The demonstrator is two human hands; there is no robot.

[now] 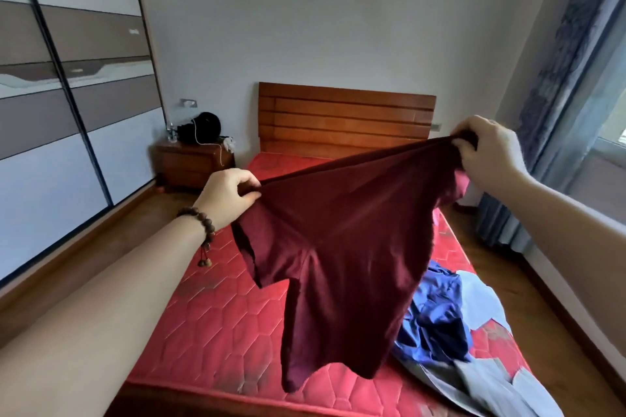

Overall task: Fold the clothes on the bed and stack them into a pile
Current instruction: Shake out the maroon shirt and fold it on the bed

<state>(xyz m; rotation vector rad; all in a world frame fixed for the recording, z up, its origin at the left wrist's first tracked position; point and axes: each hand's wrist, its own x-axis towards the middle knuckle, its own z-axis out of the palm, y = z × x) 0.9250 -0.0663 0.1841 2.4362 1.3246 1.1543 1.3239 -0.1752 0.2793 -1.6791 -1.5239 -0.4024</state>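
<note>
Above the red mattress [216,315], a dark red shirt [352,247] hangs in the air, stretched between two hands. The left hand [228,196] pinches one end of the upper edge, its fingers curled into the cloth, and the right hand [487,149] clenches the other end, a little higher. So each grip is closed on the shirt. Its top edge is pulled almost straight, while the body falls loose with soft folds, and one short sleeve droops on the left side. The lower hem does not seem to touch the bed. The cloth looks thin and limp, so I think it will sag as soon as one hand lets go.

I judge the step in hand is the spreading of this shirt before the folding. The next move probably calls for laying it flat on the free part of the mattress, keeping the edge tight so that no wrinkles form.

Just beside, on the right part of the bed, a blue garment [437,318] and pale grey clothes [491,382] lie crumpled, not yet folded. No pile is visible, so the task seems near its beginning. Behind stand a wooden headboard [345,118], a nightstand [193,161] and a wardrobe [67,112].
</note>
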